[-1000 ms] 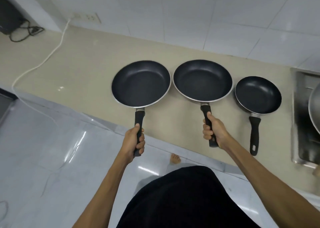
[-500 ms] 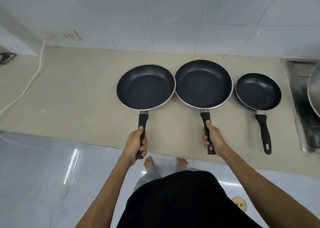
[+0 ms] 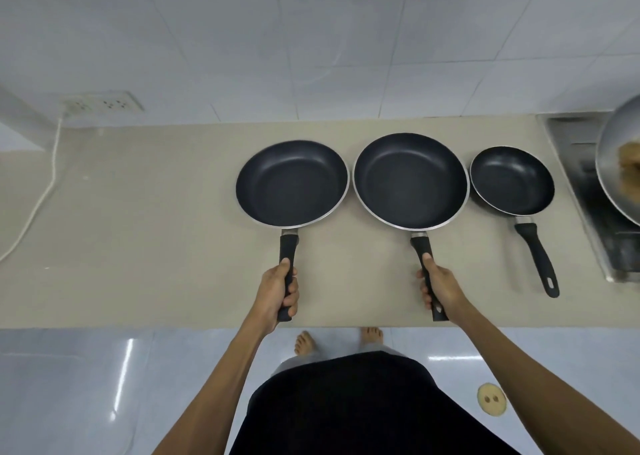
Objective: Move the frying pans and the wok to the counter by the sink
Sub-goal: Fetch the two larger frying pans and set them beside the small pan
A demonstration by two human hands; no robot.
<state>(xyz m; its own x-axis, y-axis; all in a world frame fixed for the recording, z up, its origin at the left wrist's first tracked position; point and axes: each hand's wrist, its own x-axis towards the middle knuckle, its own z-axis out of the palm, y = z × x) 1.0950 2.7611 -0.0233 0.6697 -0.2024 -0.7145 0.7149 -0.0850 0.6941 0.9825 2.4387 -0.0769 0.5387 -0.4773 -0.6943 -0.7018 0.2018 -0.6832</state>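
Three frying pans lie in a row on the beige counter, all with dark non-stick insides, silver rims and black handles pointing toward the person. Far left of them, a white wall socket sits on the tiled wall, and a white cable runs down from it and curves off across the counter's left end. The left frying pan is mid-sized; the left hand is wrapped around the lower part of its handle, fingers curled closed on the grip and thumb laid along the top. Just beside it, rims nearly touching, is the middle frying pan, the largest of the three; the right hand is closed around its handle in the same way, thumb pointing up the shaft. Whether either pan rests on the counter or is held just above it cannot be told. Next comes the small frying pan, close to the big one's rim, lying untouched with its handle angled down and to the right. At the right edge is a steel sink, and over it part of a grey metal wok shows, cut off by the frame, with something brownish and blurred inside. Below the counter edge, bare feet stand on the glossy floor.
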